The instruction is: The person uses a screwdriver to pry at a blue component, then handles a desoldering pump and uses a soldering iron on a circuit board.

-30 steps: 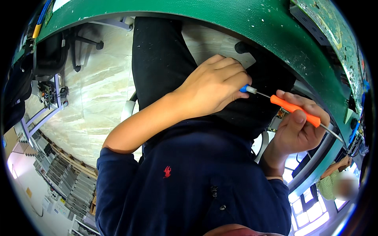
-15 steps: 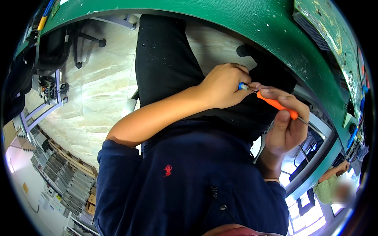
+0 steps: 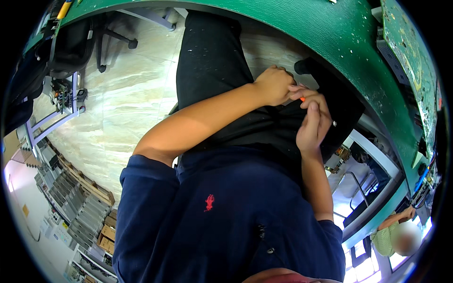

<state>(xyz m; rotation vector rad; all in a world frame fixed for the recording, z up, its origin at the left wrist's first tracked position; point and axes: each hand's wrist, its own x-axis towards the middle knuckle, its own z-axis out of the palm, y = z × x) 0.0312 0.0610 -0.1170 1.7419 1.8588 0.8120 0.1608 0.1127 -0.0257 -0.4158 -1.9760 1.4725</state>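
Over my lap my left hand (image 3: pixel 276 86) is closed, its fingers curled in and meeting the fingertips of my right hand. What it grips is hidden behind its knuckles. My right hand (image 3: pixel 315 119) holds an orange-handled screwdriver (image 3: pixel 302 99), with only a small bit of orange showing between the fingers. Most of the handle and the shaft are covered by the hand. A small pale spot shows just beyond the right hand's outer edge; I cannot tell what it is.
A green-topped bench (image 3: pixel 325 28) curves across the far side, close beyond my knees. On its right lies a large green circuit board (image 3: pixel 410 61). A black chair (image 3: pixel 71 52) stands at the left, above grey shelving (image 3: pixel 80 207). Another person (image 3: pixel 389 236) is at the lower right.
My right hand has moved left and turned, so the orange handle and its shaft are mostly hidden. The blue piece at my left fingers is out of sight. The view has shifted slightly.
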